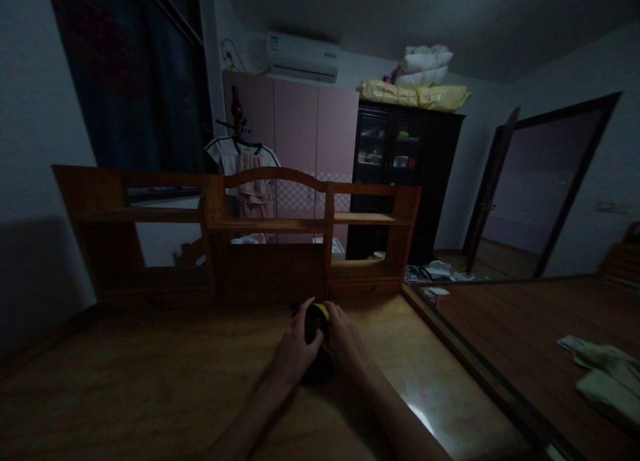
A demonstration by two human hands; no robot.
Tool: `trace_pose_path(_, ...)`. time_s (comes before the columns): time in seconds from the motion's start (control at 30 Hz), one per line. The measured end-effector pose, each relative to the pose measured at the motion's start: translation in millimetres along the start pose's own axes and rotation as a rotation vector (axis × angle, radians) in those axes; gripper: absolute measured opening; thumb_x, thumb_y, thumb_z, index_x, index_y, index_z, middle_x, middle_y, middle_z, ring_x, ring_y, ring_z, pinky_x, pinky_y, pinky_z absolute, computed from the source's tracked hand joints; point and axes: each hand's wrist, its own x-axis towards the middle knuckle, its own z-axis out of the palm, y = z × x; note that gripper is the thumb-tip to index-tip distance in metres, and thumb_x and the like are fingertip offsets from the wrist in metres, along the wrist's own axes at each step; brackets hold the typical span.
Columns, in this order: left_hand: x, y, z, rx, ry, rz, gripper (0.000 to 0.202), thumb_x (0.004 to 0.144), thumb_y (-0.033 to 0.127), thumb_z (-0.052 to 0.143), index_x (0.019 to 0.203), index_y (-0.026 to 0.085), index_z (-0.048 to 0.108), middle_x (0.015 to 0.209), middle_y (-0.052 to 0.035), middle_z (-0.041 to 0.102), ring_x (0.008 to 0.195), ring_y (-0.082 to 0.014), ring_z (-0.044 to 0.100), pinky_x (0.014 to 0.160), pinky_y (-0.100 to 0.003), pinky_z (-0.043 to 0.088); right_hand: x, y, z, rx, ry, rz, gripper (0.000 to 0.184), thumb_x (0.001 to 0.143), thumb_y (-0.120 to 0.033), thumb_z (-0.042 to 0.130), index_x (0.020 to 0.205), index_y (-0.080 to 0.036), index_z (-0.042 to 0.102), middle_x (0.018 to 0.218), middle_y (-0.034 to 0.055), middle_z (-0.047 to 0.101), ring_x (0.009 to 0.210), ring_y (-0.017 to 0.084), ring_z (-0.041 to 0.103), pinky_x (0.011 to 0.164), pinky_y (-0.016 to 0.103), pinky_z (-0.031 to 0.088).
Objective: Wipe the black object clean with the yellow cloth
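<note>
Both my hands meet over a small dark object with a yellow part (317,317) on the wooden desk top (150,381). My left hand (295,347) curls round its left side, fingers closed on it. My right hand (347,341) wraps its right side in the same way. The room is dim, and most of the object is hidden between my palms, so I cannot make out what it is.
A wooden shelf unit (240,227) stands along the desk's far edge. To the right lie a dark wooden floor with folded cloth (605,374), a dark glass-door cabinet (400,174), pink wardrobes (300,127), hanging clothes (245,167) and an open doorway (540,194).
</note>
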Motion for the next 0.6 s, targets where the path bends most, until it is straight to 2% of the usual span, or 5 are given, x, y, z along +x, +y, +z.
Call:
trace_pose_path(0.1,-1,7,-5.7,0.000,-0.025,0.047,0.051,0.090,0.033,0.047,0.139,0.029,0.032,0.139,-0.0046,0.048,0.124,-0.0191,0.049,0.105,-0.036,0.039,-1,-1,-2,0.028,0.032,-0.037,0.049,0.084,-0.006,0.047,0.131,-0.021,0.042,0.112,0.0099,0.058,0.100,0.021,0.058,0.085,0.029,0.047)
trace_pose_path(0.2,0,9,-10.6,0.026,-0.021,0.052,0.043,0.094,0.040,0.039,0.135,0.029,0.037,0.138,-0.0030,0.048,0.126,-0.0184,0.047,0.106,-0.036,0.037,-2,-3,1,-0.004,0.030,-0.069,0.047,0.086,-0.007,0.047,0.131,-0.020,0.041,0.113,0.0103,0.058,0.101,0.021,0.057,0.087,0.030,0.046)
trace_pose_path(0.37,0,4,-13.3,0.151,-0.003,0.007,0.043,0.094,0.046,0.034,0.134,0.029,0.040,0.134,-0.0043,0.053,0.120,-0.0213,0.053,0.100,-0.037,0.042,-4,-8,8,-0.085,-0.002,-0.059,0.043,0.089,-0.009,0.045,0.130,-0.019,0.041,0.112,0.0102,0.059,0.101,0.021,0.058,0.085,0.028,0.046)
trace_pose_path(0.6,-1,7,-15.1,0.249,0.015,-0.048,0.046,0.095,0.050,0.029,0.134,0.028,0.038,0.120,-0.0070,0.064,0.102,-0.0244,0.064,0.085,-0.036,0.047,-6,-13,4,-0.146,-0.012,-0.019,0.036,0.091,-0.011,0.045,0.126,-0.019,0.043,0.107,0.0090,0.061,0.096,0.020,0.060,0.081,0.026,0.045)
